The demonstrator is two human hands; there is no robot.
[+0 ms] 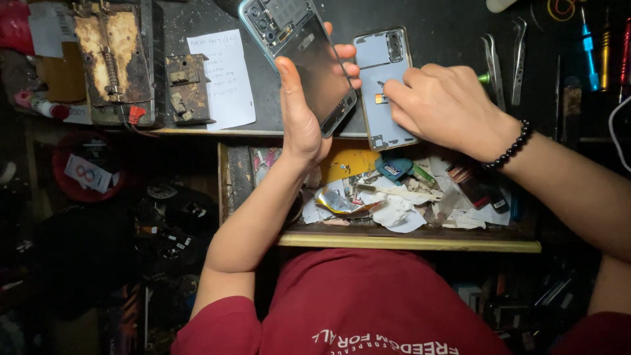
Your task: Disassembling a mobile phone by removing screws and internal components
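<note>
My left hand grips an opened smartphone tilted above the dark workbench, its back off and inner parts showing at the top. My right hand, with a black bead bracelet on the wrist, rests on a light blue phone back cover lying flat on the bench edge. Its fingertips pinch or press a small yellow part on the cover's inside face.
An open drawer below the bench holds several scraps, papers and cards. Tweezers and screwdrivers lie at the right. A white note, a rusty metal block and a worn fixture sit at the left.
</note>
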